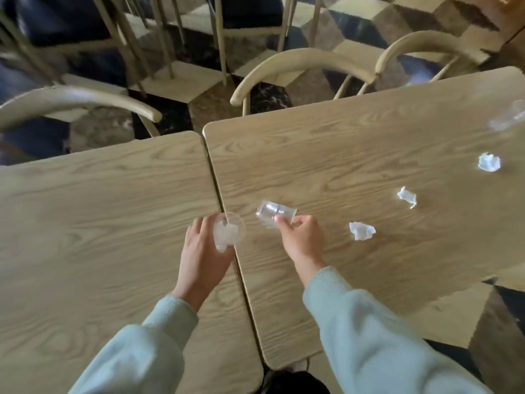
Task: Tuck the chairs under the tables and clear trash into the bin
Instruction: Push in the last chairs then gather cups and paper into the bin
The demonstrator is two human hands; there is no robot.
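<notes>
The left hand [202, 251] curled round a clear plastic cup [231, 227] stuffed with white paper; the right hand [301, 240] pinched a second clear cup [274, 213]. At three o'clock, a blurred transparent cup [508, 118] was cut off.

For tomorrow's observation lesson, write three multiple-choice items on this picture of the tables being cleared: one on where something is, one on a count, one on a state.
1. Where is the clear cup that holds crumpled paper?
A. in the left hand
B. on a chair
C. on the floor

2. How many loose paper balls lie on the right table?
A. one
B. three
C. five

3. How is the cup in the right hand held?
A. upright
B. tipped on its side
C. crushed flat

Answers: 1 A, the left hand's fingers curl round it over the seam between the tables. 2 B, one wad sits near the right hand, one further right, one by the far edge. 3 B, its rim and base point sideways.
</notes>
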